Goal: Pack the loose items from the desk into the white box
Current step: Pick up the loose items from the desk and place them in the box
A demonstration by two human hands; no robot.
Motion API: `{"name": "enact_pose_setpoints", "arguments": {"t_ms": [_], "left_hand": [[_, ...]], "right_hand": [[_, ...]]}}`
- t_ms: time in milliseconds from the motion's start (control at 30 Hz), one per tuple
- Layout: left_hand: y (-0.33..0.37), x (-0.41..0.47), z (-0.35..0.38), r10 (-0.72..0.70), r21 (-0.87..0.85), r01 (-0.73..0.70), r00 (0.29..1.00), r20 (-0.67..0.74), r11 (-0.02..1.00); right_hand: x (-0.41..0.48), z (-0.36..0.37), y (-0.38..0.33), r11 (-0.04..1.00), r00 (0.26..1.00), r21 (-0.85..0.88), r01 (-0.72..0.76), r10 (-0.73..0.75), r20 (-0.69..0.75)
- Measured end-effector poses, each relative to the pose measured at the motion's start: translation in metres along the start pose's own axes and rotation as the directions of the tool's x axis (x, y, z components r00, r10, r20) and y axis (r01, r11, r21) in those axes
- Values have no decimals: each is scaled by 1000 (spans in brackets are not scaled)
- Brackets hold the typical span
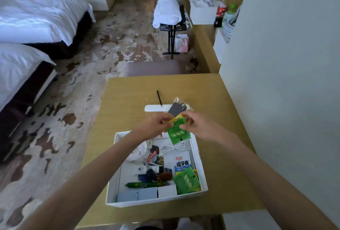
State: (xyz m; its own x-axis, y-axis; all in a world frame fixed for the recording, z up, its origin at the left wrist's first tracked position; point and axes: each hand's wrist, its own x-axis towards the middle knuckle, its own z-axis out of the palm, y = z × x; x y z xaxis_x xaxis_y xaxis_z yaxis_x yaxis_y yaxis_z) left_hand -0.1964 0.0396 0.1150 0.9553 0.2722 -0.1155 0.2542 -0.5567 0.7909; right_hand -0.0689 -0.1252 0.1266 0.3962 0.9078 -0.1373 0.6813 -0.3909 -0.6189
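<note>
The white box (200, 165) sits on the wooden desk (128, 91), holding several items: a green sausage stick, snack packets, keys, a white cable, cards. Both hands meet just above the box's far edge. My left hand (156, 125) and my right hand (195, 124) pinch a green packet (177, 134) with a yellow top, which hangs over the box. Behind the hands, a clear bag with a grey card (177, 109) lies on the desk. A white flat strip (156, 108) and a dark pencil (159, 98) lie farther back.
A wall (285, 82) borders the desk on the right. A padded stool (154, 68) stands beyond the desk's far edge. Two beds (27, 27) are at the left across patterned carpet. Bottles and a white box sit on a far counter (207, 32).
</note>
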Motion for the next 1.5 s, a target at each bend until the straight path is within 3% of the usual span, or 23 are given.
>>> {"name": "enact_pose_setpoints", "arguments": {"t_ms": [133,333,467,567,900,1033,1200,1500], "left_hand": [[-9,-15,17,-18,55,11,992,125,998],[-35,-31,65,-105,31,100,949,296,994],[-45,-33,84,-47,156,-3,949,313,988],[-48,-32,91,-25,134,-17,953,301,991],[-54,-29,99,-85,-55,103,962,259,993],[-58,-34,104,-74,-33,83,972,225,996],[-60,-36,100,31,309,-118,961,273,944],[-62,-28,99,88,348,-294,860,503,890]], "right_hand": [[-17,20,-5,998,999,-61,-24,27,41],[-40,57,1,923,954,-366,-122,211,214],[-57,86,1,716,957,-696,56,161,243],[-59,90,-2,598,962,-795,100,146,232],[-46,80,-16,536,956,-841,71,205,211],[-41,79,-17,514,951,-853,84,215,223],[-40,82,-14,526,959,-846,94,180,218],[-49,85,-9,580,949,-807,113,178,261]]}}
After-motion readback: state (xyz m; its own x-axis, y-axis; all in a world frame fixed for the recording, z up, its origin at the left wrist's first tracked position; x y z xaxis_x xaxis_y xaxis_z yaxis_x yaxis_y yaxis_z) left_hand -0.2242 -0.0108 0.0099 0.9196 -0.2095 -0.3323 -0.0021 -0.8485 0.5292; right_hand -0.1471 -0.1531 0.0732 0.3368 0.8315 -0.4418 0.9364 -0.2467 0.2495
